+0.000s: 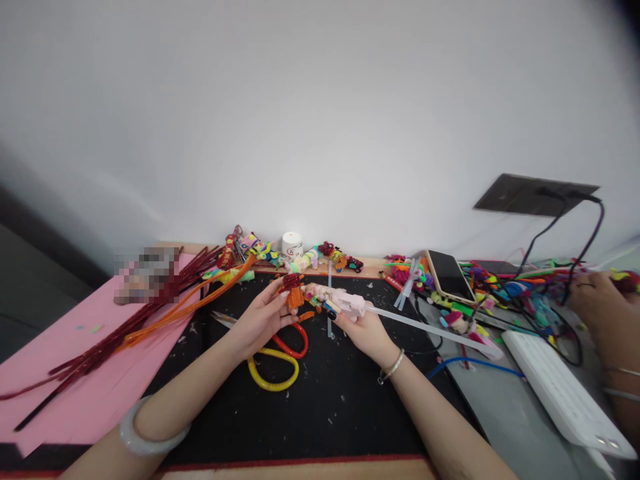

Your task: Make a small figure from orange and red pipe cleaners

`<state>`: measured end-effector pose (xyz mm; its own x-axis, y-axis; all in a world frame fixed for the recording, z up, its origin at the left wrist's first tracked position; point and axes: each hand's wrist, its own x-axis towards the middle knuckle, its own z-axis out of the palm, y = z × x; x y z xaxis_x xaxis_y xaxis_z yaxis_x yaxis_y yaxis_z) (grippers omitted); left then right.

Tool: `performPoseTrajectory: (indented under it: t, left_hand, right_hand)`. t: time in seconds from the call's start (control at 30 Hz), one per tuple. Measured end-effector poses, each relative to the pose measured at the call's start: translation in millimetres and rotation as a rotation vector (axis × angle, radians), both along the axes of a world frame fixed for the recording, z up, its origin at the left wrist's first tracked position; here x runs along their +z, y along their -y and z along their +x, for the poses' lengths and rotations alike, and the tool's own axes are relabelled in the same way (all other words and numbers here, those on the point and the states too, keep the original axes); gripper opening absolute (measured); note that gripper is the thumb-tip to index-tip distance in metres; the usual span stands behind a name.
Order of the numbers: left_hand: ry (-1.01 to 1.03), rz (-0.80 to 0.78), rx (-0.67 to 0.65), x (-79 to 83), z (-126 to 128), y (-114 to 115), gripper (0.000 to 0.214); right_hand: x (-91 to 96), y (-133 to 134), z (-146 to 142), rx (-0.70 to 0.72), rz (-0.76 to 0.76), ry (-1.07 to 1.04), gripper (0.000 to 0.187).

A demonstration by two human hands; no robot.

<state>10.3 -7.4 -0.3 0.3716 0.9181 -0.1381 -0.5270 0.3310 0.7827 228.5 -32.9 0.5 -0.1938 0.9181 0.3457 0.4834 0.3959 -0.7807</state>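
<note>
My left hand (263,317) pinches a small red and orange pipe-cleaner figure (294,289) above the black mat (330,407). My right hand (367,330) is closed round a pink hot glue gun (345,302) whose nozzle points left at the figure. A clear glue stick (425,325) juts out of the gun's back toward the right. Scissors with yellow and red handles (277,363) lie on the mat just below both hands.
Red and orange pipe cleaners (145,320) lie over a pink sheet (65,360) at left. Small colourful craft pieces (305,257) and a white jar (292,244) line the wall. A phone (449,275), cables, a white power strip (565,393) and another person's hand (600,307) are at right.
</note>
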Motion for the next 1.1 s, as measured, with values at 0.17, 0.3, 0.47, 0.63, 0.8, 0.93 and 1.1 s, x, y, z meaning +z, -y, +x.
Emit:
performPoseTrajectory:
  t: [0.17,0.3,0.47,0.63,0.8,0.93,1.1]
  left_hand:
    - [0.004,0.01,-0.008,-0.2,0,0,0.031]
    - [-0.001,0.018,0.021,-0.4,0,-1,0.034]
    - [-0.017,0.053,0.044,0.9,0,0,0.035]
    - [-0.039,0.044,0.027,4.4,1,1,0.038]
    - [-0.042,0.053,0.016,7.9,2,2,0.04]
    - [-0.047,0.057,0.002,6.3,1,2,0.042]
    - [-0.068,0.07,-0.011,4.1,1,3,0.045]
  right_hand:
    - [-0.5,0,0,0.0,0.001,0.006,0.024]
    - [0.7,0,1,-0.056,0.03,0.061,0.018]
    - [5.8,-2,5,-0.216,0.005,0.224,0.009]
    - [6.2,-8,17,-0.314,0.031,0.416,0.022]
    - [4.4,-11,25,-0.436,-0.029,0.576,0.037]
    - [5.9,-10,27,-0.507,-0.12,0.694,0.033]
    - [5.5,-7,20,-0.531,-0.174,0.765,0.046]
